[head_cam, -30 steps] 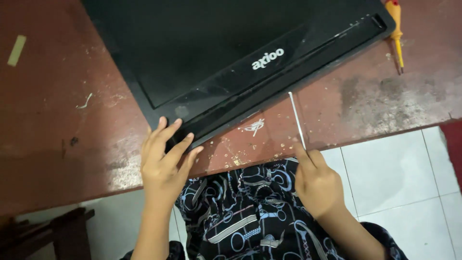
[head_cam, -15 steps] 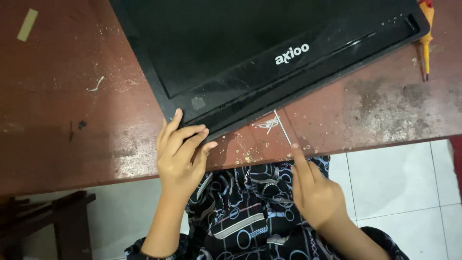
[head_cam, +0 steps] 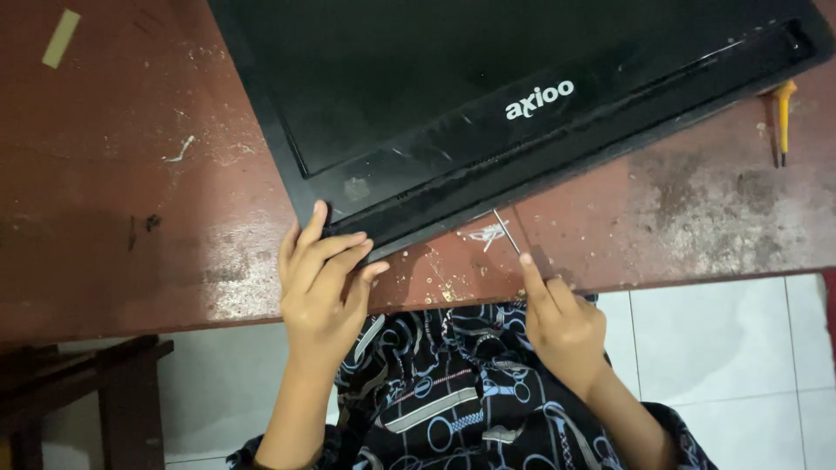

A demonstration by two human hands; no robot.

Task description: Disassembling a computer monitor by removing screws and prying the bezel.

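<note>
A black laptop screen panel (head_cam: 453, 96) lies tilted on a worn reddish-brown table (head_cam: 131, 218). My left hand (head_cam: 320, 283) rests flat with its fingers together on the panel's near left corner. My right hand (head_cam: 562, 322) pinches a thin metal rod (head_cam: 507, 231), whose far tip reaches under the panel's lower edge. The rod's near end is hidden by my index finger.
A yellow-handled screwdriver (head_cam: 783, 113) lies at the right by the panel's corner. A pale strip of tape (head_cam: 61, 38) sits far left, with small scraps (head_cam: 181, 150) and debris on the tabletop. A dark wooden bench (head_cam: 78, 383) stands below left on white floor tiles (head_cam: 723, 348).
The view has shifted, so the panel sits further right and up. The thin rod in my right hand has slid in under the panel's edge, showing less length. My left hand stays on the corner.
</note>
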